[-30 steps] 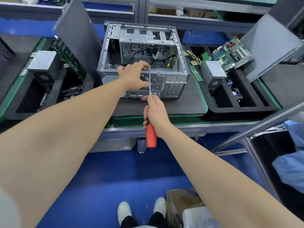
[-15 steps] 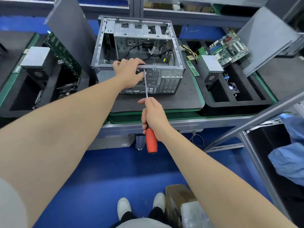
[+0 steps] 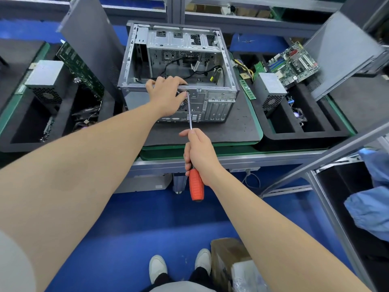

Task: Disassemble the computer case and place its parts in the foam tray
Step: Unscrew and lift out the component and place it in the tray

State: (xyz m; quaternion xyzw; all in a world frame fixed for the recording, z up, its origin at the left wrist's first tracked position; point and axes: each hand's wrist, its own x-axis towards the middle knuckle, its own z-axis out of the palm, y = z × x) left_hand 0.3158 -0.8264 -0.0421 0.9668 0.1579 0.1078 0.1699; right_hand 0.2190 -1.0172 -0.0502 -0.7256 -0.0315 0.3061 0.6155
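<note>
The open grey computer case lies on a dark mat, its inside facing up with loose black cables in it. My left hand grips the case's near top rail, fingers curled over the edge. My right hand holds a screwdriver with an orange handle; its long shaft runs up to the rear panel just beside my left thumb. The black foam tray to the right holds a power supply, a green motherboard and a side panel leaning upright.
A second foam tray on the left carries another power supply, a circuit board and a leaning panel. A RAM stick lies by the mat's right edge. A cardboard box stands by my feet.
My left hand has settled lower over the case's near rail. The screwdriver tip stays at the rear panel; my head has moved closer over the case.
</note>
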